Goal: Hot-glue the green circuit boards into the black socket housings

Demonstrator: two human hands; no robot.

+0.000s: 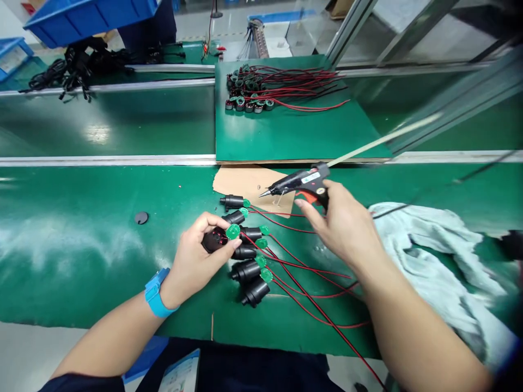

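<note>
My left hand point(199, 256) is closed round a black cylindrical part point(213, 239) with a green disc point(232, 231) at its end, held just above the green bench. Beside it lies a row of several similar black parts point(247, 269) with green discs and red and black wires point(310, 283) trailing right. My right hand point(341, 226) grips a black glue gun point(300, 182) with an orange trigger; its metal nozzle points left over a piece of brown cardboard point(249, 182). A pale glue stick juts from the gun's rear.
A small black cap point(141, 218) lies on the bench to the left. A pale cloth point(433, 256) lies at the right. A raised green mat point(294, 130) behind holds wired coils point(253, 92). Blue bins point(90, 16) and black cables sit at the far left.
</note>
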